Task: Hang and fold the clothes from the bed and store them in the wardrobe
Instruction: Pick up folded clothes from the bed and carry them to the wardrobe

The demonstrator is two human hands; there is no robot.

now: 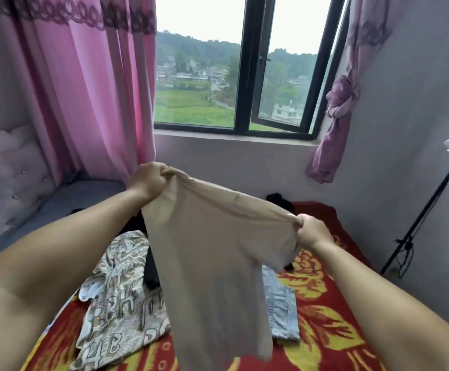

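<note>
A beige T-shirt (210,263) hangs in the air over the bed, stretched between both hands. My left hand (148,180) grips one top corner of it, raised higher. My right hand (311,231) grips the other top corner, lower and to the right. Beneath the shirt, on the bed's red and yellow flowered blanket (325,317), lie a patterned letter-print garment (116,298), light blue jeans (282,309) and dark clothes (151,269), partly hidden by the shirt.
A tufted headboard (6,178) is at the left. Pink curtains (84,89) and a window (244,76) stand beyond the bed. A black stand (419,220) leans by the right wall. Another dark garment (279,200) lies at the bed's far edge.
</note>
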